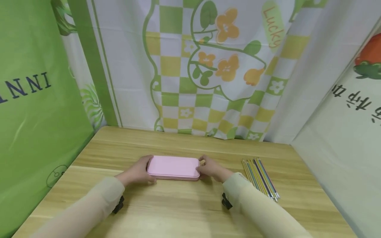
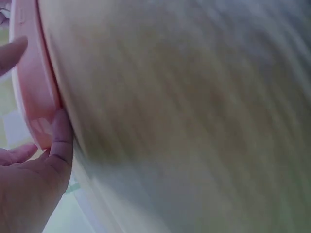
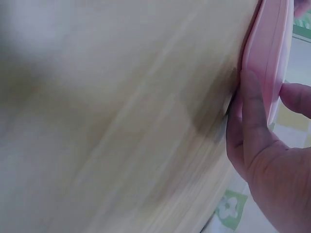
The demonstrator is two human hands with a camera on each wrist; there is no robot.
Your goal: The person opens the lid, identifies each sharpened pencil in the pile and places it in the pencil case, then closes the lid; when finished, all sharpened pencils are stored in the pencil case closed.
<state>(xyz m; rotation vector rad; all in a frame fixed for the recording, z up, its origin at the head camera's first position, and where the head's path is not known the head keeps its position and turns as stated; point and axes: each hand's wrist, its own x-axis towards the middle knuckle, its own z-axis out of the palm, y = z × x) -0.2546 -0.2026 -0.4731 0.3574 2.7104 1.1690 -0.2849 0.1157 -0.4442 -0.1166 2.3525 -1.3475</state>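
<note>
A closed pink pencil case (image 1: 174, 166) with rounded corners lies flat over the wooden table in the head view. My left hand (image 1: 139, 170) grips its left end, and my right hand (image 1: 212, 168) holds the right end. In the left wrist view, fingers (image 2: 61, 136) bend round the case's end, low on its pink side wall (image 2: 36, 82). The right wrist view has fingertips (image 3: 251, 90) at the case's lower edge, while the thumb (image 3: 296, 98) rests by the upper rim.
To the right, a row of several coloured pencils (image 1: 260, 178) lies on the wooden table (image 1: 190, 208), beside my right sleeve. A patterned curtain (image 1: 208, 76) hangs behind the table. Green cloth (image 1: 35, 115) closes off the left side, and white cloth (image 1: 345, 138) the right.
</note>
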